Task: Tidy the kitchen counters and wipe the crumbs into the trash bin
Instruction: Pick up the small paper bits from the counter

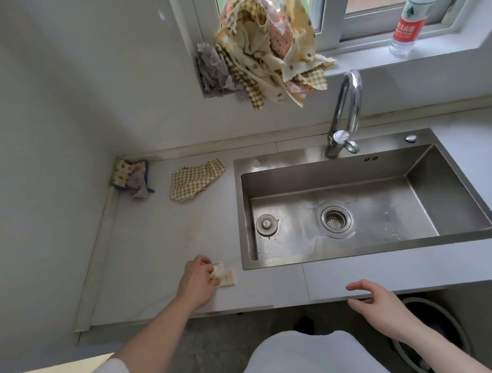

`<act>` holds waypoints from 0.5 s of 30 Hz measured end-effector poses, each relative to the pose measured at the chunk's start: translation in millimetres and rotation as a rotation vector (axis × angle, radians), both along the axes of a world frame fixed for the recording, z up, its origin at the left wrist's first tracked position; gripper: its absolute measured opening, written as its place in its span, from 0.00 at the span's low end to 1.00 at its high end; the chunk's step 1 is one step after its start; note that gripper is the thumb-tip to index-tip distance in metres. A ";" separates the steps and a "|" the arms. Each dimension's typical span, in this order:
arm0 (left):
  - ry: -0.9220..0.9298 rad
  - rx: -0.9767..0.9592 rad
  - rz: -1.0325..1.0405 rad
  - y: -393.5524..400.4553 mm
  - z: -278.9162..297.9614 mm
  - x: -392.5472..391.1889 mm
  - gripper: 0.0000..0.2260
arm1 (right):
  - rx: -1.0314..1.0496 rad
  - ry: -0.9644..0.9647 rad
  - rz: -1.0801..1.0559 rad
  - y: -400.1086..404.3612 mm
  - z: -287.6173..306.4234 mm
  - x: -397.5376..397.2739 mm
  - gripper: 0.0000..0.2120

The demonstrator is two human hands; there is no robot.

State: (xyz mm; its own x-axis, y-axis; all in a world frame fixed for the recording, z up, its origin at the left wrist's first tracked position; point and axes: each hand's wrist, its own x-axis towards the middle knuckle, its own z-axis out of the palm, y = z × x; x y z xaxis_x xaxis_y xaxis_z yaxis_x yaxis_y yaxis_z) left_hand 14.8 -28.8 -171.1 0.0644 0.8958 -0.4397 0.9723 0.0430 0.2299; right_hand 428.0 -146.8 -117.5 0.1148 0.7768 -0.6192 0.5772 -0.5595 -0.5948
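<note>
With my left hand (196, 276) pinching the cloth (223, 275) on the counter (146, 265) and my right hand (379, 302) loose-fingered and empty, I risk sweeping crumbs (194, 231) into the sink (354, 209), missing the bin (434, 327).

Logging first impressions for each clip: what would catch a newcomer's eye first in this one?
Probably the big bunch of patterned cloths hanging at the window above the counter. Next, the steel sink filling the right half, with a red-labelled bottle on the sill. Near the front edge, the left hand grips a small crumpled cloth while the right hand hovers open.
</note>
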 end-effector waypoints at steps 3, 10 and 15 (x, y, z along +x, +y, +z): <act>-0.043 -0.079 0.088 8.2 15.1 10.5 0.09 | 0.000 0.011 -0.024 -5.2 0.5 2.6 0.12; -0.517 0.058 0.128 8.0 78.3 108.3 0.04 | 0.031 0.128 -0.206 -20.8 7.9 15.1 0.12; -0.630 -0.096 -0.173 -2.7 108.9 227.8 0.02 | 0.016 0.191 -0.455 -61.6 -1.2 58.1 0.11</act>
